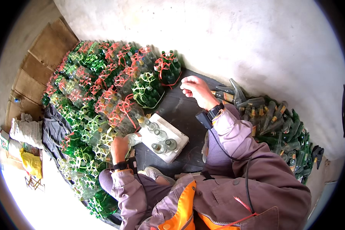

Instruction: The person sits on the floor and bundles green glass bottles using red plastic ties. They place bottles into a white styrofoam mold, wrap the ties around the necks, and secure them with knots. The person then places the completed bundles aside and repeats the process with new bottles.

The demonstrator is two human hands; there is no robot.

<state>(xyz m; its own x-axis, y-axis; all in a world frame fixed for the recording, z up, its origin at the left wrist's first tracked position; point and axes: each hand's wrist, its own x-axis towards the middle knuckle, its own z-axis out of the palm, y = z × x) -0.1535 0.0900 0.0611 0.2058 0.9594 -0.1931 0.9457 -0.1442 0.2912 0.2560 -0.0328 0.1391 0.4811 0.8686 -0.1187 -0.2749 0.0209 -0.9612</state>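
Note:
My left hand [120, 148] is closed around a clear glass bottle [134, 139], which lies tilted at the left edge of a white foam block [176, 135]. Several clear glass bottles [161, 135] stand upright on the block. My right hand [196, 89] is raised above the dark ground sheet, its fingers curled together; whether anything thin is between them cannot be told. Beyond the block stands a bundle of green glass bottles [149, 92] tied with pale strapping, and behind it another green bundle [168, 69] tied with red strapping.
Many tied bottle bundles [89, 83] fill the left side. Loose bottles [271, 115] lie heaped at the right by the white wall [233, 34]. Black sheeting [187, 109] covers the floor. Cardboard [31, 73], a woven sack [26, 130] and a yellow bag [31, 164] are at far left.

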